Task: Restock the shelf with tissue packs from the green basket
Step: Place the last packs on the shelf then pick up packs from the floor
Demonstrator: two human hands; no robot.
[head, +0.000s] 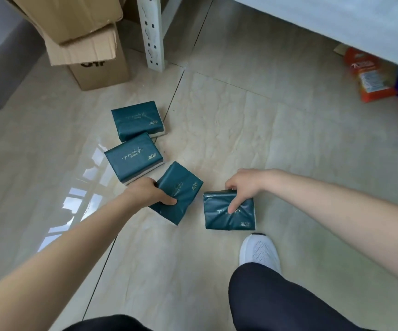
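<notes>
Teal film is being creased under both grips, apparently because the packs are soft and are being squeezed rather than cradled. One tissue pack [184, 188] is being gripped at its near corner by the left hand [147, 192], with the thumb laid across the top and the fingers hidden on its far side. It appears to be tilted off the floor tiles [240, 120]. A second tissue pack [219, 219] is being pinched by the right hand [243, 187], with one finger pressed on the top face and the others curled over the far edge. Whether it is being lifted cannot be told. Two spare packs [133, 158] are lying flat just beyond the left hand, edges touching, probably being left for a later trip. The shelf board [336, 22] is being approached ahead and right of the right hand, well apart. No green basket is being shown.
</notes>
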